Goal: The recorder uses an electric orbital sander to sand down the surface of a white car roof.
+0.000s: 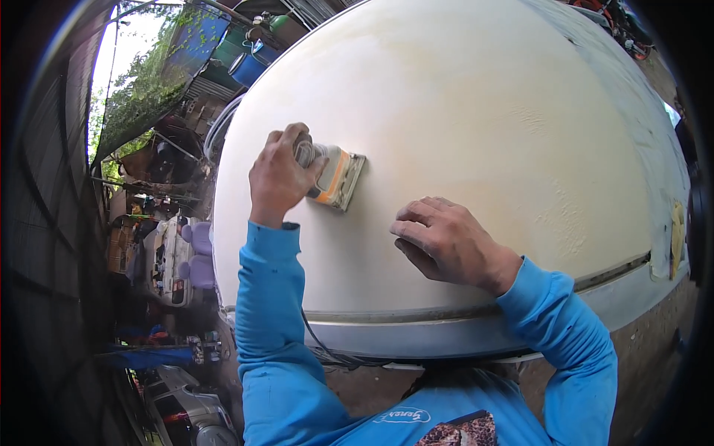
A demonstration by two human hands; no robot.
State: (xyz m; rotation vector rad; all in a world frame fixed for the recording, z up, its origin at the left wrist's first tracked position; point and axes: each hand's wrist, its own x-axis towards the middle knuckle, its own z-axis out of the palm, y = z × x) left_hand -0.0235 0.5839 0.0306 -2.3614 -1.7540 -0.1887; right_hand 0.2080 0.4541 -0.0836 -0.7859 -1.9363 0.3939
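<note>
My left hand (284, 167) grips the top of an electric sander (333, 180) with an orange band and a square base, resting on a large cream-white curved panel (461, 97), which looks like a vehicle roof. A dark cord (314, 336) hangs from the sander's side over the near edge. My right hand (446, 241) is to the right of the sander, low over the panel, with bent fingers slightly apart and nothing visible in them. Rippled patches (561, 215) show on the panel's right part.
Blue and green barrels (249, 69) stand beyond the upper left edge. Purple seats (199, 271), clutter and a silver car (190, 409) are at the left, beside a dark mesh wall (52, 223). A long seam (416, 316) runs along the panel's near edge. Red machinery (595, 15) sits at the far right.
</note>
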